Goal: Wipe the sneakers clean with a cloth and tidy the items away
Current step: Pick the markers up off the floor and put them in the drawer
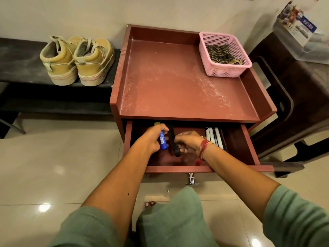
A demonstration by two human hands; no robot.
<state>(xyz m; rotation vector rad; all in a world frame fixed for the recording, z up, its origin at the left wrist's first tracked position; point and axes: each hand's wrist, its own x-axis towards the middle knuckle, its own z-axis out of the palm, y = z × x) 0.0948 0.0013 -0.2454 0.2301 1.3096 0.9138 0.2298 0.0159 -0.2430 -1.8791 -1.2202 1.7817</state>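
Two tan sneakers (76,59) stand side by side on a low dark bench (21,63) at the left. A striped cloth (222,54) lies in a pink basket (225,53) on the back right corner of the red-brown cabinet top (178,82). The cabinet's drawer (236,145) is pulled open. Inside it, my left hand (153,138) grips a small blue bottle (162,140) with a yellow-green cap. Beside it, my right hand (190,141) holds a black brush-like object (173,141) over the drawer floor.
Several white markers (214,138) lie along the drawer's right side. A chrome knob (192,179) sticks out of the drawer front. A dark stool (293,104) with a clear box of items (299,31) stands at the right. Glossy tiled floor (53,166) surrounds the cabinet.
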